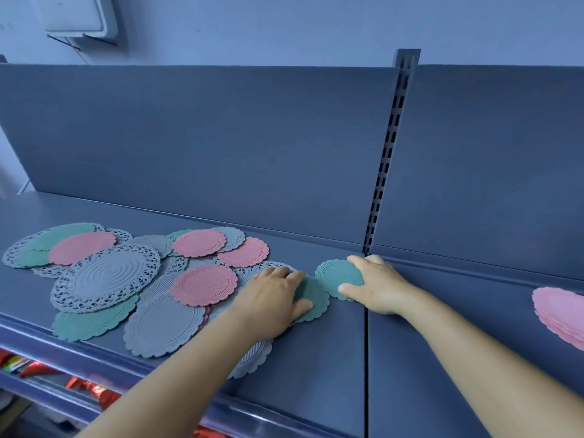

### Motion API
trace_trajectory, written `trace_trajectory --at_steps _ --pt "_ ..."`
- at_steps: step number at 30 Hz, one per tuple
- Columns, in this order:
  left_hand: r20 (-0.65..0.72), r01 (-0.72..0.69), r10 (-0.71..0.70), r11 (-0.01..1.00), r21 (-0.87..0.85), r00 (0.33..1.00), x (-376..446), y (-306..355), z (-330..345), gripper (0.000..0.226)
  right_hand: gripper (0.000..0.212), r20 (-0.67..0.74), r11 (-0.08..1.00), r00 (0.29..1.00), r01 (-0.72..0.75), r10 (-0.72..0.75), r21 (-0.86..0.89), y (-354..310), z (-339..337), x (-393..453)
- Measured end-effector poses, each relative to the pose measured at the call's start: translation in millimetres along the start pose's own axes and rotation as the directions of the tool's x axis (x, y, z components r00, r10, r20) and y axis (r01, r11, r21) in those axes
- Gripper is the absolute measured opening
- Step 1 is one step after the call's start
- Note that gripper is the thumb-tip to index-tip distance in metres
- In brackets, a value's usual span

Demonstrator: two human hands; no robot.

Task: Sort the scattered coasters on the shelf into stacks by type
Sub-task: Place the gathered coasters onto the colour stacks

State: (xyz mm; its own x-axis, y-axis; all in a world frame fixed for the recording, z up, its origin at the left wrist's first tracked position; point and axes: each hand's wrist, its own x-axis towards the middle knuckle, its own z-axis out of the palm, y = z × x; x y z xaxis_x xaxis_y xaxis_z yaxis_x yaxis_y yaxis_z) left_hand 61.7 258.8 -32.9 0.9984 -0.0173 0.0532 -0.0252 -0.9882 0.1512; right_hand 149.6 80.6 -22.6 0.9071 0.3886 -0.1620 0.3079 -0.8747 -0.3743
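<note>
Matt, ribbed green coaster [336, 275] under the right hand [377, 284]; smooth, matt painted-metal shelf [316, 358] beneath.

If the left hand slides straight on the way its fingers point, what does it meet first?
Probably the small green coaster under the right hand. The left hand points right and slightly back; depth is uncertain.

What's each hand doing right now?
Left hand: fingers lie flat on a green coaster.
Right hand: pinches another small green coaster.
</note>
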Motion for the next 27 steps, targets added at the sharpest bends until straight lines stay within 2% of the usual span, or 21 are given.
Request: trace_trajectory --at_steps 5,10,13,18,21,23,24,27 --pt "-0.004 0.047 -0.048 0.997 -0.068 0.999 -0.4 3.5 -1.7 0.064 0.079 -0.053 0.995 0.998 -0.031 0.036 0.096 -3.4 -0.8 1.9" --pt "0.068 0.095 -0.094 0.995 -0.015 0.993 2.8 0.9 -5.8 0.071 0.089 -0.019 0.99 0.995 -0.096 0.099 0.102 -5.4 -6.5 -0.7" --pt "0.062 0.114 -0.107 0.988 -0.109 0.992 0.3 -1.4 -7.3 0.074 0.092 0.024 0.986 0.995 -0.1 0.098 0.132 -4.1 -7.7 -3.5" --pt "-0.026 0.061 -0.071 0.958 -0.282 0.997 -7.9 3.5 -7.5 0.082 0.088 0.034 0.979 0.992 -0.129 0.126 0.16 -2.1 -4.5 -10.7" --pt "-0.036 0.103 -0.127 0.917 -0.386 0.991 -12.8 8.9 -11.4 0.09 0.087 0.05 0.973 0.985 -0.174 0.168 0.154 -0.2 -5.3 -16.9" --pt "-0.033 0.147 -0.175 0.903 -0.403 0.984 -15.2 11.8 -14.2 0.092 0.075 0.044 0.966 0.981 -0.195 0.191 0.168 1.5 -6.2 -20.3" --pt "-0.036 0.161 -0.192 0.901 -0.403 0.981 -16.7 13.4 -15.0 0.09 0.062 0.032 0.963 0.981 -0.194 0.192 0.185 2.4 -6.3 -21.9" --pt "-0.071 0.196 -0.243 0.897 -0.395 0.967 -22.0 16.5 -15.8 0.076 0.035 -0.064 0.946 0.98 -0.164 0.189 0.281 4.4 -3.0 -30.7"
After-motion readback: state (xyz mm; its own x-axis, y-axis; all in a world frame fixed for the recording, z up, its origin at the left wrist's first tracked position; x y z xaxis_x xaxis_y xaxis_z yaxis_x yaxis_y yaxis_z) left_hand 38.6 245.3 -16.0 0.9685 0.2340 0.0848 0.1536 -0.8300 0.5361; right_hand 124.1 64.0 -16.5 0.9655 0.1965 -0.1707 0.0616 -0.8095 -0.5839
